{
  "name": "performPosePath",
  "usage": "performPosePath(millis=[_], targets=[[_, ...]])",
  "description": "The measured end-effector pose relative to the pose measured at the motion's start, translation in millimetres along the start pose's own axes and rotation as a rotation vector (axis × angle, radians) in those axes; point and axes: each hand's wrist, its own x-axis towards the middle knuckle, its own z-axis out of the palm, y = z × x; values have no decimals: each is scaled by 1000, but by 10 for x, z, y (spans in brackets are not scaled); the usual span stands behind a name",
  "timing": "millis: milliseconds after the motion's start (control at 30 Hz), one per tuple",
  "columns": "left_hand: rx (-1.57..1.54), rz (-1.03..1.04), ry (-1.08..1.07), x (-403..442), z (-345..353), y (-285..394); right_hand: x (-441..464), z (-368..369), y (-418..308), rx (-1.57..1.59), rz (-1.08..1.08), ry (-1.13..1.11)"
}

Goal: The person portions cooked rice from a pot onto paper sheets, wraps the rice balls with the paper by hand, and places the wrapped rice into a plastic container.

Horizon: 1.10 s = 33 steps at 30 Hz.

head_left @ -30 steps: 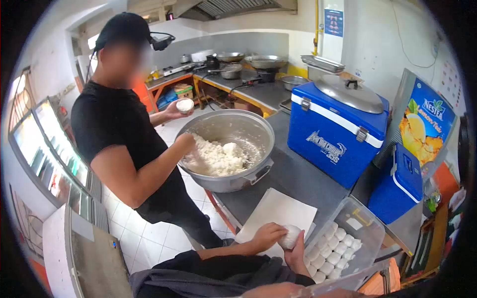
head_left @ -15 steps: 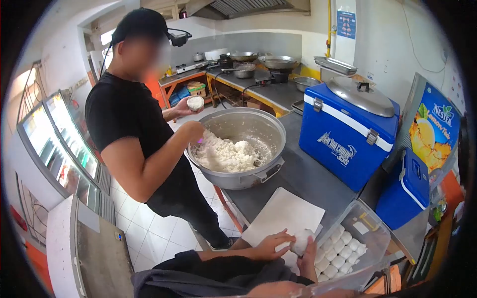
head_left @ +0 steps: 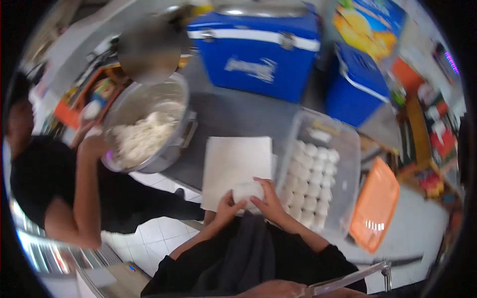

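Note:
A white rounded bundle (head_left: 248, 190), apparently wrapped in paper, is held between my two hands. My left hand (head_left: 229, 208) closes on its left side, thumb up. From the right, my right hand (head_left: 269, 200) wraps round it with the fingers over its far edge. Beneath and beyond the bundle lies a stack of white paper sheets (head_left: 236, 159). Just right of my hands, a clear plastic bin (head_left: 345, 184) holds rows of similar white bundles (head_left: 310, 176). What is inside the held bundle is hidden.
A large metal pot (head_left: 179, 97) of white rice (head_left: 144, 136) stands at the left, with a co-worker's arm (head_left: 89, 193) reaching to it. Two blue coolers, a larger one (head_left: 256, 59) and a smaller one (head_left: 355, 82), stand behind. An orange lid (head_left: 376, 206) is right of the bin.
My view has swung right and down, so the pot and co-worker now appear further left. My hands now hold the bundle over the near edge of the paper, with both gripping it.

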Motion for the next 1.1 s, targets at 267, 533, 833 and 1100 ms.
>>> performPosePath(millis=[267,533,833,1100], targets=[[318,35,-335,152,258,-7,-376,-700,723,186,519,25],[308,-74,-364,55,30,41,-690,-1508,1672,-251,1126,-156],[313,-149,-294,-78,-27,98,-1462,-1175,2868,818,1371,-569],[445,-213,-375,-226,-196,-22,-911,-1078,1906,-227,1275,-943]])
